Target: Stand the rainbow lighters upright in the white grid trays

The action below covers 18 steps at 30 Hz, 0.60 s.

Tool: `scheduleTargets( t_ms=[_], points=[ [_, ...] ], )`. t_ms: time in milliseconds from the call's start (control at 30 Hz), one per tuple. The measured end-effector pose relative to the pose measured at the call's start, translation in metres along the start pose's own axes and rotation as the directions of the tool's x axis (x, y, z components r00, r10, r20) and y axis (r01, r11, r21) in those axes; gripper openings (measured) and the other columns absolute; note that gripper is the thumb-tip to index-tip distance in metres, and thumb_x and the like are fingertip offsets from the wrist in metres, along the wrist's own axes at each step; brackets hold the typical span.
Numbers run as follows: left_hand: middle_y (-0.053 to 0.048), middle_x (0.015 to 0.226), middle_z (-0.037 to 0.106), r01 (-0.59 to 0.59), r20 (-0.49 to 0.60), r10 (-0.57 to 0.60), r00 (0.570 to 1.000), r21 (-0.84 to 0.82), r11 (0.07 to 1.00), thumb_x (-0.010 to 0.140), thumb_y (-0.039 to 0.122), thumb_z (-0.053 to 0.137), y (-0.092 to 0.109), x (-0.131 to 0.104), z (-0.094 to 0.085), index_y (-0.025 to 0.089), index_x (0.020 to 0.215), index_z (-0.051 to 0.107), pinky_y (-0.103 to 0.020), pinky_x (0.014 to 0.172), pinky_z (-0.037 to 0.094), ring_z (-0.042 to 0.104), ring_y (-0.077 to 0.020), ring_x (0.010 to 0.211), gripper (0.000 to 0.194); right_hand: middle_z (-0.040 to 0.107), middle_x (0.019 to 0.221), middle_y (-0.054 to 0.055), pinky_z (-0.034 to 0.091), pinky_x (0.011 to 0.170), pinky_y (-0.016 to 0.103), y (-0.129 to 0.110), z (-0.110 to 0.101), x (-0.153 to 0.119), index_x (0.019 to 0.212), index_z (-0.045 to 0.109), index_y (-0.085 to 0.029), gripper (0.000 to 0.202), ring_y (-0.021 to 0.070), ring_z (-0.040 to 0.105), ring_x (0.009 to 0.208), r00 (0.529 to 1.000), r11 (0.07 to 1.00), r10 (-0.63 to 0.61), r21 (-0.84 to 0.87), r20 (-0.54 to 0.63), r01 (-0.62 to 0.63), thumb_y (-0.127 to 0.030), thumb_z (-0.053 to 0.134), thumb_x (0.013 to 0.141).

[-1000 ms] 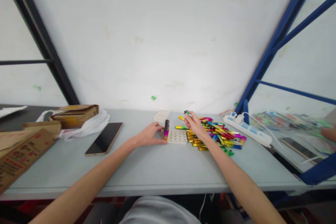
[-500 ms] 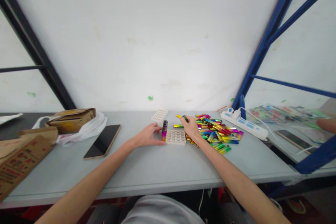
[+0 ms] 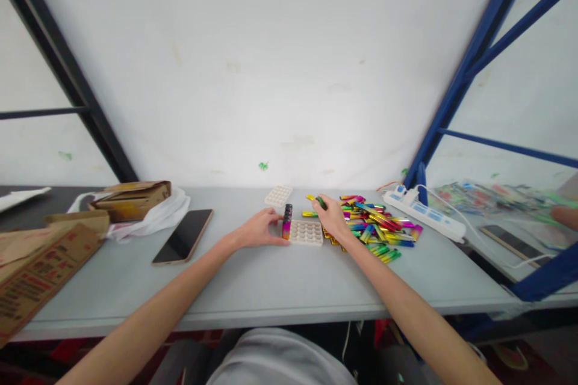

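To your left on the desk (image 3: 253, 286) lies a dark-screened phone (image 3: 183, 237); farther left, a white plastic bag (image 3: 175, 212) bunches about a cardboard box (image 3: 135, 203), with a red-printed carton (image 3: 58, 264) nearer you. To your right you have a white power strip (image 3: 427, 218), a blue frame (image 3: 481, 48) and, beyond it, a second phone (image 3: 512, 243). A marked white wall (image 3: 271, 72) faces you.
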State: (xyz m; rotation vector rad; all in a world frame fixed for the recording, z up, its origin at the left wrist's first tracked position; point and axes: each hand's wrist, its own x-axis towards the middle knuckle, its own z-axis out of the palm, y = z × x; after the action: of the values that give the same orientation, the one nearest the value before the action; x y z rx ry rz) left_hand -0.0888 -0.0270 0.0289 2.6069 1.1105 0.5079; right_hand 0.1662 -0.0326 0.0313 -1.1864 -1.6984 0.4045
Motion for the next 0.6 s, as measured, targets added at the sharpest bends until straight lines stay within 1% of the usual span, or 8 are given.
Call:
scheduleTargets(
  t_ms=[100,167,233,267,333,400,500,600],
  points=[
    [-0.006,0.092,0.059,0.0,0.001,0.0,1.0,0.0,1.0,0.069,0.073,0.073,0.0001,-0.0002,-0.0003,0.016,0.094,0.07,-0.033,0.078,0.045,0.057,-0.024,0.087,0.062,0.048,0.065,-0.003,0.035,0.061,0.026,-0.004,-0.0003,-0.0013,0.076,0.054,-0.02,0.041,0.0147,0.045,0.063,0.999,0.999,-0.018,0.045,0.045,0.016,-0.055,0.046,0.096],
    [-0.006,0.092,0.059,-0.003,0.003,0.003,1.0,-0.003,1.0,0.07,0.072,0.073,0.0006,-0.0004,-0.0006,0.016,0.095,0.069,-0.032,0.078,0.045,0.057,-0.0235,0.086,0.061,0.054,0.068,-0.002,0.039,0.06,0.027,-0.0039,0.0007,-0.0016,0.089,0.06,-0.02,0.042,0.015,0.049,0.061,0.991,0.995,-0.004,0.098,0.132,-0.009,-0.057,0.043,0.098],
    [-0.005,0.091,0.06,-0.01,0.008,0.01,1.0,-0.001,1.0,0.071,0.072,0.073,0.0011,-0.0005,-0.0008,0.016,0.096,0.069,-0.032,0.078,0.045,0.057,-0.0235,0.086,0.061,0.06,0.079,0.001,0.042,0.061,0.027,-0.0024,0.0021,-0.0016,0.102,0.061,-0.02,0.041,0.0154,0.054,0.064,0.977,0.992,-0.036,0.122,0.208,0.01,-0.055,0.04,0.1],
    [-0.005,0.091,0.06,-0.014,0.011,0.014,1.0,-0.001,1.0,0.072,0.071,0.072,0.0012,-0.0006,-0.0009,0.016,0.096,0.069,-0.032,0.078,0.045,0.057,-0.0237,0.086,0.06,0.061,0.084,0.002,0.044,0.064,0.028,-0.0017,0.0027,-0.0017,0.101,0.061,-0.02,0.04,0.016,0.056,0.069,0.97,0.993,-0.077,0.101,0.231,0.054,-0.054,0.04,0.1],
    [-0.006,0.091,0.06,-0.019,0.015,0.019,1.0,-0.006,1.0,0.073,0.071,0.072,0.0015,-0.0007,-0.001,0.016,0.097,0.069,-0.032,0.079,0.045,0.058,-0.0243,0.087,0.061,0.061,0.086,0.004,0.044,0.071,0.029,-0.001,0.0034,-0.0019,0.088,0.061,-0.02,0.037,0.0174,0.057,0.077,0.949,0.983,-0.176,0.0,0.26,0.182,-0.05,0.043,0.101],
    [-0.006,0.092,0.061,-0.02,0.018,0.02,1.0,-0.014,1.0,0.072,0.071,0.072,0.0018,-0.0007,-0.0012,0.016,0.098,0.07,-0.033,0.08,0.045,0.058,-0.0245,0.088,0.061,0.056,0.074,0.002,0.041,0.07,0.029,-0.0011,0.0036,-0.0024,0.072,0.053,-0.02,0.04,0.017,0.053,0.073,0.927,0.958,-0.223,-0.108,0.301,0.266,-0.047,0.045,0.101],
    [-0.005,0.092,0.062,-0.021,0.02,0.021,1.0,-0.02,1.0,0.071,0.072,0.072,0.0025,-0.0007,-0.0019,0.016,0.097,0.07,-0.032,0.08,0.045,0.059,-0.0242,0.087,0.061,0.05,0.062,-0.002,0.034,0.063,0.028,-0.0013,0.0042,-0.0031,0.069,0.047,-0.021,0.041,0.0151,0.046,0.061,0.925,0.945,-0.206,-0.18,0.32,0.273,-0.044,0.046,0.103],
    [-0.006,0.091,0.062,-0.011,0.022,0.011,1.0,-0.01,1.0,0.071,0.072,0.072,0.0034,-0.0008,-0.0024,0.016,0.096,0.07,-0.032,0.079,0.045,0.059,-0.0244,0.087,0.061,0.057,0.071,0.0,0.035,0.065,0.029,0.0001,0.0062,-0.0033,0.078,0.051,-0.021,0.033,0.0166,0.051,0.066,0.942,0.939,-0.222,-0.204,0.253,0.276,-0.042,0.045,0.104]
  ],
)
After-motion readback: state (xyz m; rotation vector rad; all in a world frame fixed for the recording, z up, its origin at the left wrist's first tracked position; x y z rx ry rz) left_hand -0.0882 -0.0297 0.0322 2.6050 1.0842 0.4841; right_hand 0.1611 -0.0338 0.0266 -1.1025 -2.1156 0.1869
